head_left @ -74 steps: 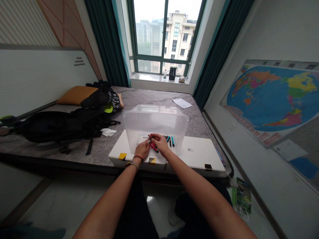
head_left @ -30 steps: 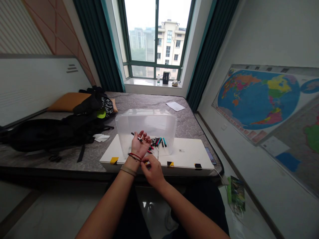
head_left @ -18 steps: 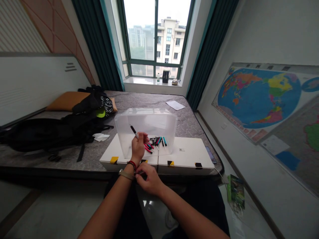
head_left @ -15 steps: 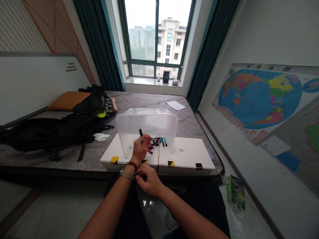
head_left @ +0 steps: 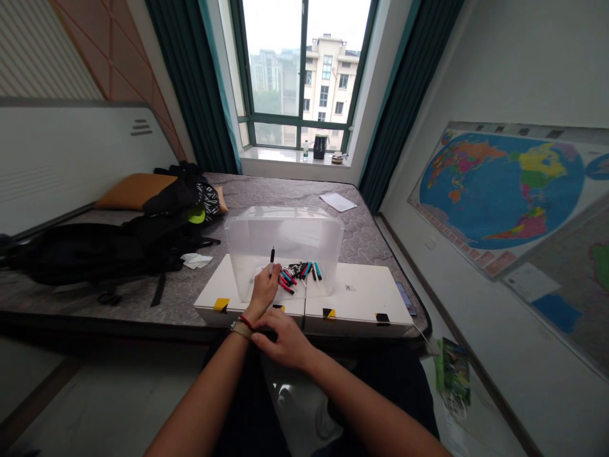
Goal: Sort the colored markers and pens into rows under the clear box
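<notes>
My left hand [head_left: 265, 290] is closed around a pen [head_left: 273, 255], which stands nearly upright with its black end up. The hand is at the front left of a clear plastic box [head_left: 290, 231]. Several markers and pens [head_left: 299, 274] with black, red and teal parts lie in a heap just right of the hand. My right hand [head_left: 285, 339] reaches across to my left wrist, its thumb and fingers closed at the tan wristband [head_left: 242, 329]. A red bracelet [head_left: 246, 321] sits beside the band. The right fingertips are partly hidden.
Two white boxes [head_left: 371, 289] with yellow and black tape stand side by side under the clear box, on a grey mattress [head_left: 280, 187]. A black bag [head_left: 104, 251] and crumpled tissue [head_left: 196, 260] lie left. A paper sheet [head_left: 337, 202] lies behind; a phone [head_left: 405, 298] is at right.
My left hand has lowered slightly and turned, and the pen stands more upright. My right hand has moved a little left along the left wrist. The view has shifted slightly.
</notes>
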The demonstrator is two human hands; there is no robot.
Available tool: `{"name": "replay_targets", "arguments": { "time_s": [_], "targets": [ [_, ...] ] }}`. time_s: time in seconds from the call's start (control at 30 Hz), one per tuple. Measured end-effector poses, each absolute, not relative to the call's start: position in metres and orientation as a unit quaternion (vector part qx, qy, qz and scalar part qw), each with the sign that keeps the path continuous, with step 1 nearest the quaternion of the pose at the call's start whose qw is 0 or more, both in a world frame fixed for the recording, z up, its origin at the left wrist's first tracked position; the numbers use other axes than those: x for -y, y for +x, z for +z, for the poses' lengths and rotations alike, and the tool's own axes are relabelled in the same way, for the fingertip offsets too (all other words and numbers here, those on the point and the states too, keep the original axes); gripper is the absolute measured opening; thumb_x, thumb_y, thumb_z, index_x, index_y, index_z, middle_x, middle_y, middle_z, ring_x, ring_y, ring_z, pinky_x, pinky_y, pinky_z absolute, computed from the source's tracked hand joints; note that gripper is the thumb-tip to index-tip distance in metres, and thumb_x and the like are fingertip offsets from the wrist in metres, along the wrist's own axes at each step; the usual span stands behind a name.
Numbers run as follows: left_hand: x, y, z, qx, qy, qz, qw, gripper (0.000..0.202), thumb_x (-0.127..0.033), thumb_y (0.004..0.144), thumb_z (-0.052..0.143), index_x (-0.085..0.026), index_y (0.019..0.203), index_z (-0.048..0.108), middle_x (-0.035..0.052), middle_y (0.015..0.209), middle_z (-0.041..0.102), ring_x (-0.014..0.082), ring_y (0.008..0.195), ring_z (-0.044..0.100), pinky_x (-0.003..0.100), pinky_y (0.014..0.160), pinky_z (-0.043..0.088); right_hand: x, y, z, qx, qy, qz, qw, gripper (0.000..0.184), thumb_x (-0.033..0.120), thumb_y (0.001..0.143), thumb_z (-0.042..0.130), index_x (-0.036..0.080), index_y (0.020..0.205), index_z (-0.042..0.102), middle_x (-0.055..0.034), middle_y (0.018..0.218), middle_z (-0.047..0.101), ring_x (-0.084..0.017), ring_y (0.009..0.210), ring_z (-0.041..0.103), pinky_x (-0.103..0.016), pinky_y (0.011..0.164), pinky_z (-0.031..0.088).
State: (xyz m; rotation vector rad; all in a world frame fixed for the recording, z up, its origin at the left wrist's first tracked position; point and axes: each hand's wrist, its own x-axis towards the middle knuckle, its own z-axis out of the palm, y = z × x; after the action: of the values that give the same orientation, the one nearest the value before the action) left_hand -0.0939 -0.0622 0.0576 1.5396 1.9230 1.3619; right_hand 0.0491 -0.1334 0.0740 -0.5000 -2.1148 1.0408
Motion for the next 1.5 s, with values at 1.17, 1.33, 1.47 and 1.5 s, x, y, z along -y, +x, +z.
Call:
{"name": "replay_targets", "arguments": {
  "time_s": [1.17, 1.33, 1.47, 1.5],
  "targets": [
    [0.074, -0.114, 0.016, -0.769, 0.607, 0.199, -0.025, 0.035, -0.039, 0.098, 0.035, -0.021, 0.103, 0.064, 0.0066, 0.088, 0.07, 0.0191, 0.079, 0.063, 0.027, 0.063, 0.036, -0.07, 0.042, 0.03, 0.811, -0.538, 0.156, 0.171, 0.017, 0.023, 0.088, 0.057, 0.017, 0.097, 0.071, -0.0117, 0.105, 0.065, -0.019, 0.093, 0.062, -0.025, 0.079, 0.044],
    [0.074, -0.112, 0.016, -0.77, 0.605, 0.2, -0.025, 0.034, -0.038, 0.099, 0.034, -0.021, 0.098, 0.064, 0.0064, 0.088, 0.07, 0.0184, 0.078, 0.063, 0.026, 0.064, 0.036, -0.07, 0.045, 0.032, 0.797, -0.508, 0.189, 0.268, 0.015, 0.022, 0.085, 0.06, 0.018, 0.094, 0.071, -0.0092, 0.102, 0.067, -0.018, 0.091, 0.062, -0.027, 0.085, 0.044],
    [0.074, -0.11, 0.018, -0.775, 0.599, 0.201, -0.009, 0.034, -0.037, 0.098, 0.035, -0.021, 0.103, 0.064, 0.0075, 0.092, 0.07, 0.0183, 0.082, 0.064, 0.026, 0.069, 0.039, -0.063, 0.046, 0.035, 0.754, -0.48, 0.284, 0.346, 0.017, 0.024, 0.083, 0.06, 0.018, 0.096, 0.071, -0.0038, 0.089, 0.071, -0.016, 0.078, 0.065, -0.027, 0.079, 0.048],
    [0.074, -0.11, 0.018, -0.777, 0.597, 0.2, -0.005, 0.034, -0.037, 0.098, 0.036, -0.021, 0.105, 0.064, 0.0078, 0.093, 0.07, 0.0185, 0.083, 0.064, 0.026, 0.069, 0.039, -0.06, 0.047, 0.036, 0.752, -0.463, 0.307, 0.355, 0.018, 0.025, 0.083, 0.06, 0.019, 0.096, 0.071, -0.0028, 0.085, 0.071, -0.015, 0.075, 0.065, -0.027, 0.077, 0.049]
  ]
}}
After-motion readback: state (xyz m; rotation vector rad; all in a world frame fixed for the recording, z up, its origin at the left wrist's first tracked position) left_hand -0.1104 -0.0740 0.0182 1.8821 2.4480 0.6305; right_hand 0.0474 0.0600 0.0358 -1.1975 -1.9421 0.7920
